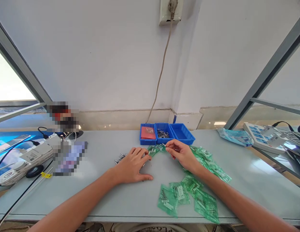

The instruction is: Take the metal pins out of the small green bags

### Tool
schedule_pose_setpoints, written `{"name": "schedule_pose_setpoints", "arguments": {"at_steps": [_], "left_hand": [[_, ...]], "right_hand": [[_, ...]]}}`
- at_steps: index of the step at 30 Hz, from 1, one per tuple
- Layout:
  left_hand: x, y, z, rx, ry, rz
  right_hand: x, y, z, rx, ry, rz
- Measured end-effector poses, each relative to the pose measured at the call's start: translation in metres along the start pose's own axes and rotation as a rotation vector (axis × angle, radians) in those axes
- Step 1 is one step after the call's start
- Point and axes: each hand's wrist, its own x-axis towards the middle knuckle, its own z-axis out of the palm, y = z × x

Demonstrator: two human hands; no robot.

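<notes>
- White plastic casing marks the power strip (pixel 36 154) at the far left of the grey table (pixel 101 198), with cables running from it.
- A black round object (pixel 34 171) lies beside that strip, and a yellow tag (pixel 46 175) sits on the cables just right of it.
- Loose metal pins (pixel 120 157) lie on the table, some partly hidden by the left hand.
- The left hand (pixel 132 165) is palm down above these pins, fingers loosely bent and thumb spread well away from them.
- Three blue bins stand side by side near the wall: the left bin (pixel 148 141) holds red packets (pixel 148 132), the middle bin (pixel 164 140) holds more metal pieces (pixel 162 133), and the right bin (pixel 182 132) adjoins it.
- The right hand (pixel 180 155) pinches a small silvery piece (pixel 163 145) between thumb and forefinger, in front of the middle bin; its exact shape is too small to tell.
- Green packets (pixel 168 200) with white labels lie before the bins, around the right wrist and toward the near edge.
- A blue-and-white pack (pixel 235 137) rests farther right, touching or just beside a second power strip (pixel 255 134).
</notes>
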Motion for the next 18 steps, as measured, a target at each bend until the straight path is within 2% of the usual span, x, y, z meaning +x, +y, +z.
{"name": "schedule_pose_setpoints", "arguments": {"at_steps": [7,18], "left_hand": [[0.002,-0.004,0.001,-0.035,-0.005,-0.038],[0.003,-0.015,-0.001,-0.066,-0.033,-0.088]], "right_hand": [[-0.003,0.0,-0.003,-0.012,-0.047,0.084],[-0.002,-0.006,0.001,0.163,0.005,0.192]]}}
